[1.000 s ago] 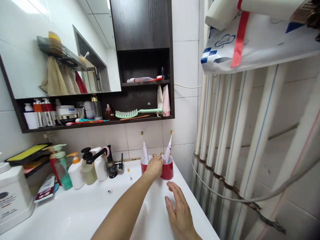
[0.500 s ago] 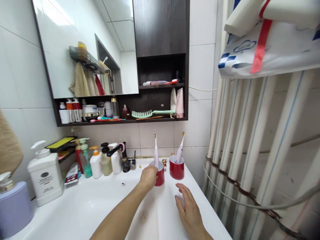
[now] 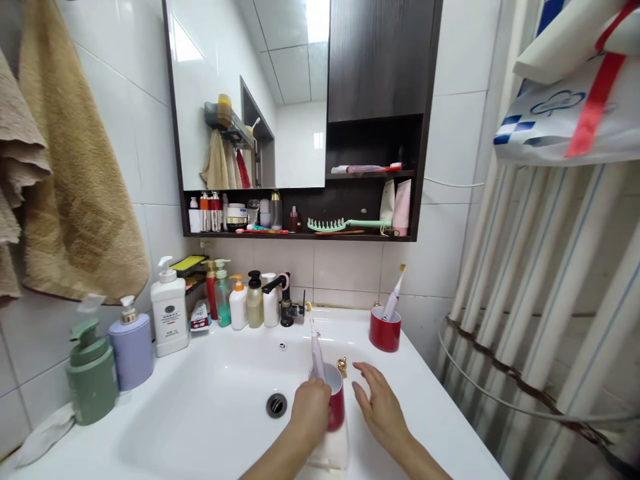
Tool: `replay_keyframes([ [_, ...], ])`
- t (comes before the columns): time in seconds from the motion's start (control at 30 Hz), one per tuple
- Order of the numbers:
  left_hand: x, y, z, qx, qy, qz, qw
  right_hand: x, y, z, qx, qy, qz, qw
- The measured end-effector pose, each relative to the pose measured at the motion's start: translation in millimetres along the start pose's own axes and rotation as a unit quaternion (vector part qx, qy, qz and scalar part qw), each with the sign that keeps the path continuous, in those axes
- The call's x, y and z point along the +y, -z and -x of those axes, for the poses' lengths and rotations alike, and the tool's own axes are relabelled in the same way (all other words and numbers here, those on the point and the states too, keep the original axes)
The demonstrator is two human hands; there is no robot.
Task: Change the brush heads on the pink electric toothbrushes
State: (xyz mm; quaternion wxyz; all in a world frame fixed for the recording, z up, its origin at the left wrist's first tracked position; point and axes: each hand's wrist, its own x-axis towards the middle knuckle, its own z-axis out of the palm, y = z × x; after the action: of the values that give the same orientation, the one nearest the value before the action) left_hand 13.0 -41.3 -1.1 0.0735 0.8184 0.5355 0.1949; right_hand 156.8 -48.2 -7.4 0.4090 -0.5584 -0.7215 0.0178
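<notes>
My left hand is closed at the left side of a red cup with a white inside, near the sink's front right. A pale lilac electric toothbrush leans leftward in that cup, its lower end hidden. Behind the cup's rim shows a small gold ornament. To the right of the cup, my right hand hovers with fingers apart, holding nothing. Farther back on the counter stands a second red cup with another electric toothbrush tilted to the right.
The white basin with its dark drain lies left of my hands. Behind it are a black faucet and several pump bottles. A dark cabinet hangs above; pipes run along the right.
My left hand has brought the cup with its toothbrush closer to me, away from the second cup. My right hand stays open beside it. The view has swung left.
</notes>
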Motion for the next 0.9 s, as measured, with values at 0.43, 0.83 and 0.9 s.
replay_keyframes([
  [0.43,-16.8,-10.1,11.5,0.018,-0.043,0.134,0.99,-53.8,-48.7,-70.1,-0.102,-0.127,0.012,0.987],
  [0.83,-16.0,23.9,-21.1,0.138,0.122,0.67,0.719,-70.5,19.4,-27.3,-0.232,-0.19,-0.394,0.869],
  [0.9,-5.3,24.0,-24.8,0.099,0.12,0.712,0.684,-66.8,10.7,-12.9,-0.268,-0.217,-0.443,0.828],
])
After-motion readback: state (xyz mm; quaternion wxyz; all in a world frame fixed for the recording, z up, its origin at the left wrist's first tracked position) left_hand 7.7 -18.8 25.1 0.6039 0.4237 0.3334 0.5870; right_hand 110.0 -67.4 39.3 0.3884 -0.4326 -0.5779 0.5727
